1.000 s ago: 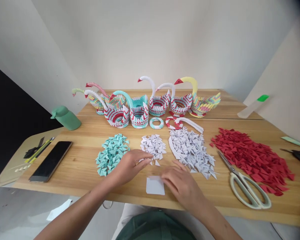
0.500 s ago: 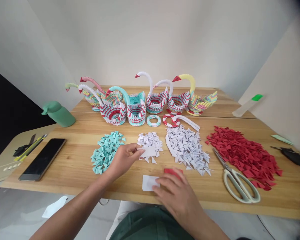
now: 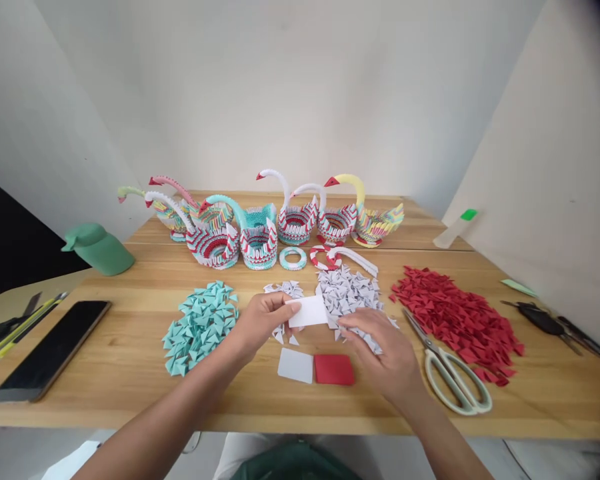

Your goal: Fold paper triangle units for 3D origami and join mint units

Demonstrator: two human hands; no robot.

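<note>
White, rectangular and thin, a plain piece of paper point(image 3: 309, 311) was held up above the wooden counter point(image 3: 260, 407), in front of the small heap of folded white paper triangles point(image 3: 286, 288). The left hand point(image 3: 260, 323) pinched it by its left end, thumb on the near face and the other fingers behind. The right hand point(image 3: 393, 353) hovered near the free right edge, its thumb and fingers parted in a loose curve, with nothing visible between them.

Below the held piece, a flat white paper rectangle point(image 3: 295, 365) lay on the counter just beside a red paper rectangle point(image 3: 335, 369). A turquoise heap of folded triangles point(image 3: 200, 327) lay to the left, a larger white heap point(image 3: 350, 293) just beyond the right hand, and a red heap point(image 3: 455, 320) farther right, near cream-handled scissors point(image 3: 457, 380).

The held paper looked almost weightless, smooth and flexible, stiff enough to stand out flat from one end but likely to crease under a hard squeeze. A light grip at its edges or corners would probably suit it best; the exposed right edge offered the easiest hold for the second hand.
</note>
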